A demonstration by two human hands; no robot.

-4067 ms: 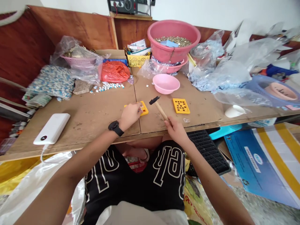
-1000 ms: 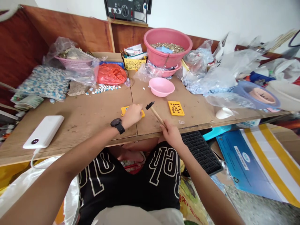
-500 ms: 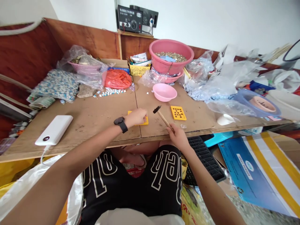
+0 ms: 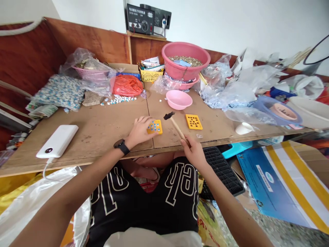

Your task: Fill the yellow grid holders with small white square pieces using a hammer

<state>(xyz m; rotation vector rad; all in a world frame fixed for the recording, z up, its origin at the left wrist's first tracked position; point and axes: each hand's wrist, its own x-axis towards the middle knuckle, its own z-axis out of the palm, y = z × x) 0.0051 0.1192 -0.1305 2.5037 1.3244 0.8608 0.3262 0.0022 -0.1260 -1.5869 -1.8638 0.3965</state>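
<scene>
My left hand (image 4: 140,130) rests on the wooden table (image 4: 102,127) and grips the left edge of a small yellow grid tray (image 4: 155,126) with blue pieces in its holes. My right hand (image 4: 194,152), at the table's front edge, is closed round the wooden handle of a small hammer (image 4: 174,122). The hammer's black head hangs just right of that tray. A second yellow grid tray (image 4: 193,121), its holes dark, lies further right.
A small pink bowl (image 4: 179,99) sits behind the trays, and a big pink basin (image 4: 185,60) of small metal bits stands further back. Plastic bags (image 4: 241,85) crowd the right side. A white power bank (image 4: 57,141) lies at left, loose blue-white pieces (image 4: 118,100) behind.
My left hand has slid back off the tray, so its blue-filled holes now show. The hammer stays raised beside it. The camera view has shifted slightly.
</scene>
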